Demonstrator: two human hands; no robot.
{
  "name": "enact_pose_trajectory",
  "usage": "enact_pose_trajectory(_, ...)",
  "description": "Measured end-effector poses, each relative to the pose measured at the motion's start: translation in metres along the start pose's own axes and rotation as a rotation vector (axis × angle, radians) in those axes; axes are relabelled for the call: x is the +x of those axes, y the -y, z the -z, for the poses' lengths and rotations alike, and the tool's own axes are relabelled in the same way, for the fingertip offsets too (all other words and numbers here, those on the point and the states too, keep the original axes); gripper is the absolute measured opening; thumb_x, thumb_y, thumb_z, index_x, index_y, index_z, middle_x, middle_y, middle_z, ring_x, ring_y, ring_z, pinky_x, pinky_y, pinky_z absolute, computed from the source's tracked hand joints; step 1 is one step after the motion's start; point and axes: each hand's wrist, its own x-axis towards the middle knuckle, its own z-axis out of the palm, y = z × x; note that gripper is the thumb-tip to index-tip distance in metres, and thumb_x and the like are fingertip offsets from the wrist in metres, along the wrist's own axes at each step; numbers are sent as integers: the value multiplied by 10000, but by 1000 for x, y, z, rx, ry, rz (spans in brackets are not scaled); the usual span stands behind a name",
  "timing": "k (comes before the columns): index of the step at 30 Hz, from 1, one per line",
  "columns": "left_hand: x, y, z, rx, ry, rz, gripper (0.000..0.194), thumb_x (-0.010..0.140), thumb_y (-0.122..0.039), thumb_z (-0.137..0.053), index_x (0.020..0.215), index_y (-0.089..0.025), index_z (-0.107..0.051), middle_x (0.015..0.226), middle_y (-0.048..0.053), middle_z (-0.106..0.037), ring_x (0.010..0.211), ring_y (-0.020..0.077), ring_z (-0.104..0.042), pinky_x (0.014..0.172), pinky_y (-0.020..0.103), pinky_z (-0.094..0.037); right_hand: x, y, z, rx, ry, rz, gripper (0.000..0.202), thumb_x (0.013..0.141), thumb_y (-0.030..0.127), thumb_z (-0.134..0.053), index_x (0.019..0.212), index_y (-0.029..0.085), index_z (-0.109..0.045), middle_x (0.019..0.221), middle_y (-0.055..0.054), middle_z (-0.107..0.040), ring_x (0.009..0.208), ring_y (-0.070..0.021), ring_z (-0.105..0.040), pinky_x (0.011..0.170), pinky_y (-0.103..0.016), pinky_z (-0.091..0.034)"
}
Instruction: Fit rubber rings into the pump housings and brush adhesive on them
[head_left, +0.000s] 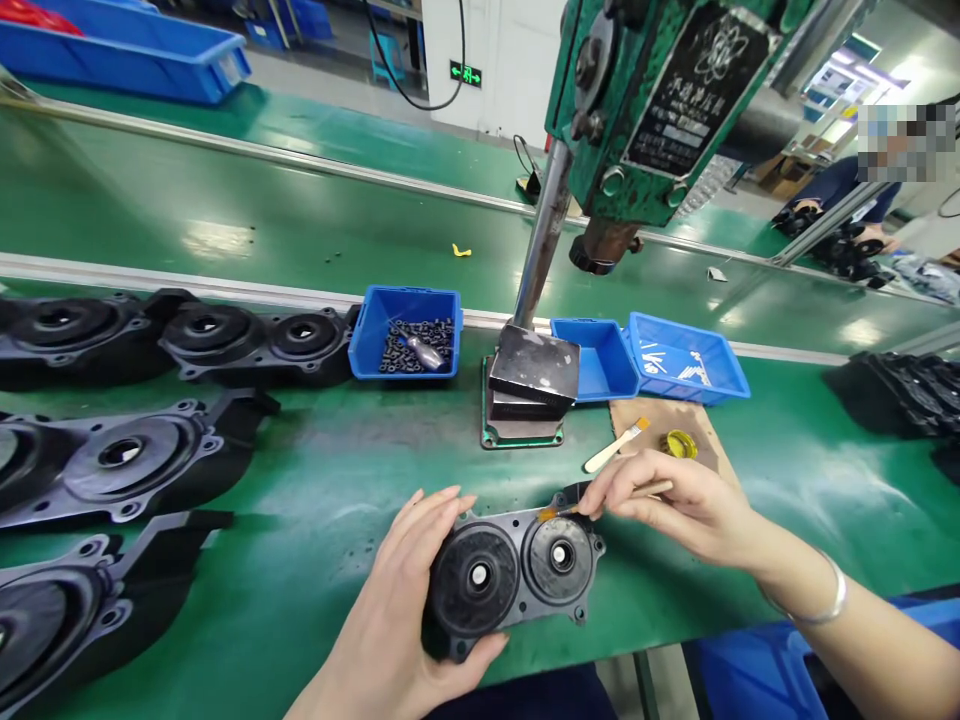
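Note:
My left hand (416, 600) is wrapped round the left end of a black housing (523, 607) with two round recesses, each with a white pin end at its centre. Between the fingers of my right hand (667, 500) is a thin brush (651, 489), its orange bristles touching the housing's upper edge near the right recess. A second brush (616, 446) with a pale handle lies on a piece of cardboard (716, 440), beside a small yellow pot (679, 444).
A green press (652, 110) rises behind, its metal block (534, 372) on the bench. Blue bins (405, 335) with small parts and white pins stand along the rail. More black housings (142, 455) lie left; others are stacked right. Another person's hands are at the far right.

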Motion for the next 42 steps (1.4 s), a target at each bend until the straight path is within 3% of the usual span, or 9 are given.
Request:
enact_pose_trajectory(7, 2, 0, 0, 25, -8, -26, 827, 864, -310, -707, 1551, -121, -288, 1429, 176, -569, 1456, 329, -441, 1263, 546, -319, -19, 6, -1, -193, -68, -26, 147, 1046, 164, -538, 1164, 230, -596, 1135, -79, -723, 1083, -173, -714, 910, -318, -614)
enact_pose_trajectory(14, 5, 0, 3, 80, -10, -65, 839, 868, -320, -705, 1559, -124, -270, 1403, 174, -575, 1425, 337, -465, 1230, 551, -372, -52, 17, -21, -436, -153, 58, 273, 1002, 85, -524, 1204, 267, -549, 1106, -69, -732, 1068, -175, -717, 904, -299, -603)
enact_pose_trajectory(20, 7, 0, 1, 80, -5, -93, 856, 884, -317, -699, 1565, -95, -230, 1392, 184, -570, 1429, 326, -446, 1229, 555, -357, -73, 26, -46, -614, -56, 216, 270, 1007, 85, -445, 1231, 204, -540, 1131, -132, -745, 1060, -208, -713, 929, -349, -604)
enact_pose_trajectory(26, 6, -2, 1, 77, -15, -75, 864, 881, -333, -710, 1563, -95, -236, 1390, 187, -576, 1427, 335, -451, 1211, 555, -384, -67, 38, -69, -811, 92, 446, 216, 1045, 209, -483, 1161, 115, -639, 1104, -163, -782, 1040, -258, -736, 995, -384, -601)
enact_pose_trajectory(32, 6, -5, 2, 58, -16, -71, 849, 888, -336, -706, 1556, -102, -235, 1393, 203, -579, 1413, 358, -465, 1187, 589, -406, -49, 39, -79, -816, 76, 580, 214, 1023, 166, -507, 1014, 120, -716, 1089, -122, -796, 989, -222, -755, 1038, -315, -573)
enact_pose_trajectory(37, 5, -4, 2, 61, -20, -80, 844, 889, -339, -707, 1539, -53, -252, 1403, 221, -565, 1439, 344, -437, 1222, 552, -371, -37, 30, -85, -922, 36, 683, 275, 1027, 195, -475, 977, 78, -719, 1027, -176, -788, 976, -261, -749, 986, -398, -608)
enact_pose_trajectory(42, 4, -4, 3, 41, -27, -85, 845, 881, -338, -716, 1533, -51, -260, 1411, 209, -557, 1459, 319, -414, 1243, 531, -345, -44, 33, -82, -920, 3, 642, 243, 1017, 114, -447, 974, 70, -682, 1010, -160, -789, 957, -241, -750, 975, -374, -607)
